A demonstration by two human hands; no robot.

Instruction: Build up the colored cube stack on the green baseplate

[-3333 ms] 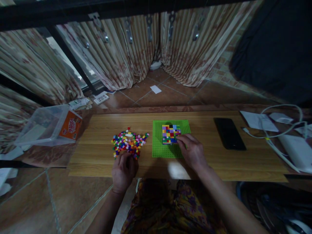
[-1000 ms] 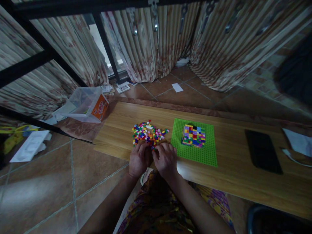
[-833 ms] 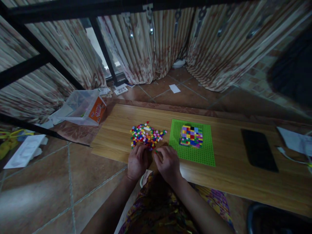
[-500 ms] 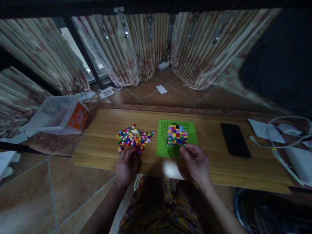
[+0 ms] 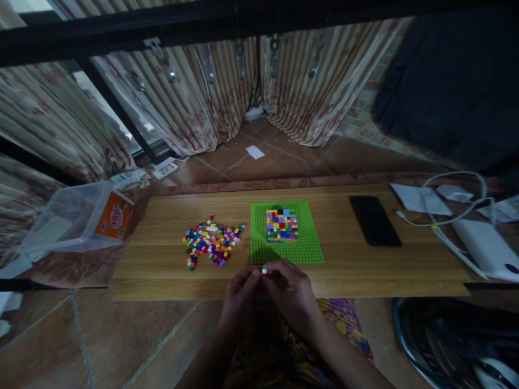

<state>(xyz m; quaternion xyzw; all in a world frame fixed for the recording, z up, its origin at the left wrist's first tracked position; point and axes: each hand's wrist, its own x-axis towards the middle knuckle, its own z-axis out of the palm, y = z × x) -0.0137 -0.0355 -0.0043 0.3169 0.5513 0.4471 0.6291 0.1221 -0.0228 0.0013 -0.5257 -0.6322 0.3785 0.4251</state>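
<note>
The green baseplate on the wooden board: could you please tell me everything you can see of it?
The green baseplate is a flat, square, bright green sheet, apparently studded plastic, lying flat on the wooden board near its middle. A low block of small multicoloured bricks sits on its far half; the near half is bare. A loose pile of coloured bricks lies just to its left, apart from it. Both hands, left hand and right hand, meet just short of its near edge, pinching a small piece; neither clearly touches it.

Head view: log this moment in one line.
hands: left and right pinch small brick | near: green baseplate | loose bricks left
</note>
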